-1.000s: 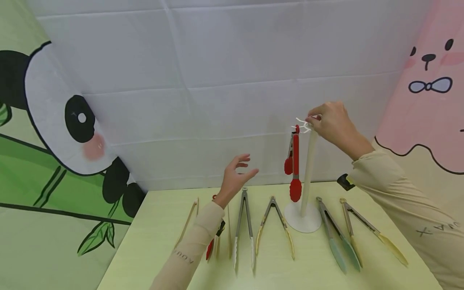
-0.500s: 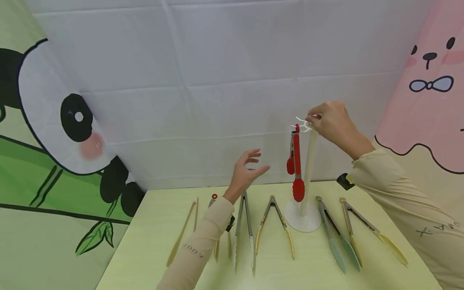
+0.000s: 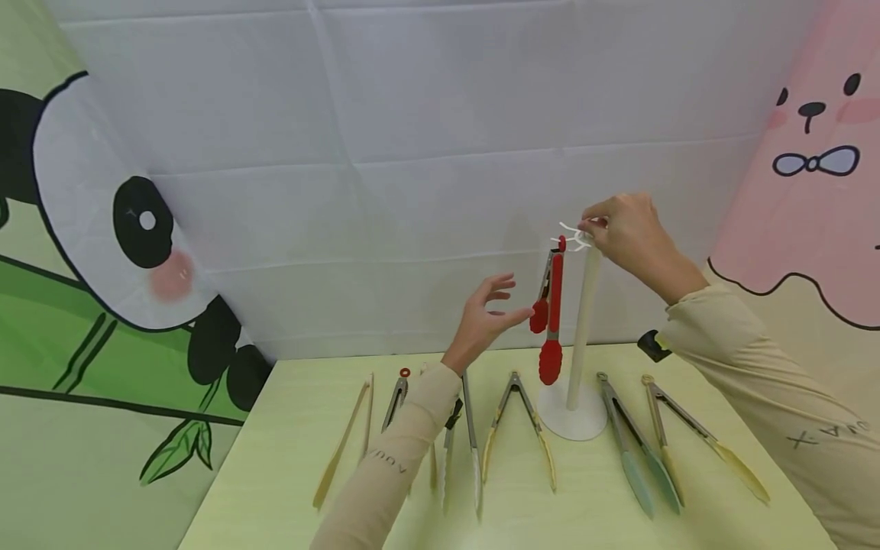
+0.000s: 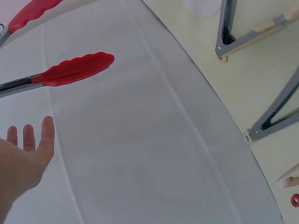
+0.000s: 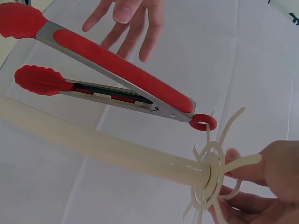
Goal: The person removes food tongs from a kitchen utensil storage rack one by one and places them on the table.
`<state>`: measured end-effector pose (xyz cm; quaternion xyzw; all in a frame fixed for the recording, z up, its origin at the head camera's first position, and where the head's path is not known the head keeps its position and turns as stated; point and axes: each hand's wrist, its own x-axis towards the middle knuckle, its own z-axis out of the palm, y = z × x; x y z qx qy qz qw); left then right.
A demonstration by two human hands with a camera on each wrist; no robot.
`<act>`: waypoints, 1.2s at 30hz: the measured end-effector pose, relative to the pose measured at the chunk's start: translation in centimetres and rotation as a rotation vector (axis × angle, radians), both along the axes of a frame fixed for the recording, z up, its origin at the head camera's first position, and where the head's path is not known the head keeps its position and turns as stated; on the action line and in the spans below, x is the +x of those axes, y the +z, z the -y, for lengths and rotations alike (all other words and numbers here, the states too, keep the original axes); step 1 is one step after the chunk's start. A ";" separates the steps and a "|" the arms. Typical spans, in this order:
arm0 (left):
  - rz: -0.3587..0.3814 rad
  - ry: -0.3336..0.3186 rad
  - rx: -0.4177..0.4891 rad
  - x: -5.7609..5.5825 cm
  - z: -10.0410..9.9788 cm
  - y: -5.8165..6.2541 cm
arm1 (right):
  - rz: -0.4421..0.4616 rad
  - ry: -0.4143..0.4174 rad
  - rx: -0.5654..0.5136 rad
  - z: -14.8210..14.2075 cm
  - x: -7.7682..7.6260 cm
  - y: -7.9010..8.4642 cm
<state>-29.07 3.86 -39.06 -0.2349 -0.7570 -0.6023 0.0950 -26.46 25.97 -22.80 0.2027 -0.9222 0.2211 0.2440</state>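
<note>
Red-and-metal tongs (image 3: 556, 290) hang by their red loop from a hook of the white stand (image 3: 583, 328), arms spread apart. My right hand (image 3: 629, 233) pinches the hook ring at the stand's top; in the right wrist view its thumb and fingers close around the hooks (image 5: 213, 175). My left hand (image 3: 484, 325) is beside the tongs with fingers spread, its thumb tip close to the smaller-looking red head; whether it touches cannot be told. The left wrist view has a gap between this hand (image 4: 23, 163) and the red tong head (image 4: 77, 70).
Several tongs lie on the pale table (image 3: 275, 458): wooden ones (image 3: 341, 447), yellow-tipped ones (image 3: 519, 420), green-tipped ones (image 3: 632, 451) and yellow-ended ones (image 3: 708, 435). My left sleeve covers part of others. A white cloth (image 3: 412, 206) hangs behind.
My left hand has moved right and slightly up, up to the hanging tongs. The tongs swing a little, first right, then left. My right hand stays on the stand's top.
</note>
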 end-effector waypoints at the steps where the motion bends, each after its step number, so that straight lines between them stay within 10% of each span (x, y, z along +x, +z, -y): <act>1: 0.006 -0.005 0.001 0.0 -0.3 0.1 | -0.003 0.001 0.003 0.0 0.0 0.0; 21: 0.092 -0.108 0.007 -0.7 -3.9 1.0 | -0.006 0.004 -0.002 0.2 0.0 0.0; 36: 0.071 -0.061 -0.018 -0.3 -4.1 1.0 | -0.007 0.006 -0.015 0.1 0.2 0.1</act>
